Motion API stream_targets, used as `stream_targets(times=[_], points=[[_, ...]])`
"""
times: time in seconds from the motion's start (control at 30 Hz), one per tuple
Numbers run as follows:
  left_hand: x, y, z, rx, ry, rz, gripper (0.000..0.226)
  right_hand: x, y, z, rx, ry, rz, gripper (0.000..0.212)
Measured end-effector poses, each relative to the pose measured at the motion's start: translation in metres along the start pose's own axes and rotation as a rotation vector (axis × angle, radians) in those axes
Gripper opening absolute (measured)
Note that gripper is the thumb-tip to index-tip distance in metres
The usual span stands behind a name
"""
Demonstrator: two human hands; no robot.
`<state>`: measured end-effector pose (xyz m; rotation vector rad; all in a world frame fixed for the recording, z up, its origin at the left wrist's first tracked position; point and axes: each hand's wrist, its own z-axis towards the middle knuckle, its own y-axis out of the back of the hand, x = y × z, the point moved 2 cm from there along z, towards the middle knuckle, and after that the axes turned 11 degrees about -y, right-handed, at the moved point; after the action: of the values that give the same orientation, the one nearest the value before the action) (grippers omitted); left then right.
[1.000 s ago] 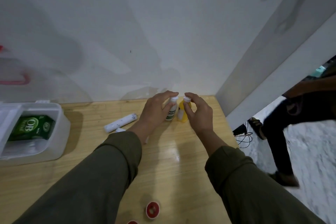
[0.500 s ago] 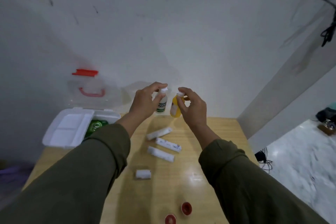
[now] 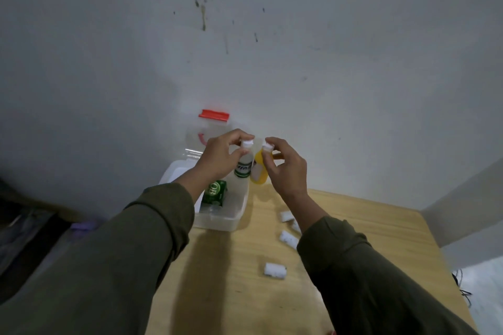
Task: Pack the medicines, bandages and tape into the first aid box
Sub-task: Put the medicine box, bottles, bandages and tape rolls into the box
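Note:
My left hand [image 3: 217,156] grips a clear bottle with a green label [image 3: 243,168] by its white cap. My right hand [image 3: 285,168] grips a yellow bottle [image 3: 258,171] by its white cap. Both bottles hang upright, side by side, over the right end of the open first aid box [image 3: 231,219]. The box is translucent white, with a red latch [image 3: 214,115] on its raised lid. A green medicine carton [image 3: 215,193] lies inside it. White bandage rolls [image 3: 275,270] and white packets [image 3: 288,238] lie on the table to the right of the box.
The wooden table [image 3: 367,231] stands against a stained white wall. Its left edge runs just past the box, with a dark drop and clutter beyond. The right edge is near a white corner pillar [image 3: 468,209]; cables [image 3: 462,288] lie on the floor there.
Both hands lifted the two bottles off the table and carried them left, from the table's far middle to above the box. The view has swung left with them.

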<state>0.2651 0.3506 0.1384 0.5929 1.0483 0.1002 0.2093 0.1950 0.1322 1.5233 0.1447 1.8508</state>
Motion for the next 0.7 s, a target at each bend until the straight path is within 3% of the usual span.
stream_targets(times=[0.43, 0.7], points=[[0.029, 0.014, -0.008, 0.095, 0.038, -0.030, 0.025, 0.005, -0.028, -0.009, 0.044, -0.079, 0.018, 0.021], [0.050, 0.014, -0.010, 0.191, 0.048, -0.062, 0.028, 0.003, -0.042, -0.020, 0.109, -0.139, 0.018, 0.041]])
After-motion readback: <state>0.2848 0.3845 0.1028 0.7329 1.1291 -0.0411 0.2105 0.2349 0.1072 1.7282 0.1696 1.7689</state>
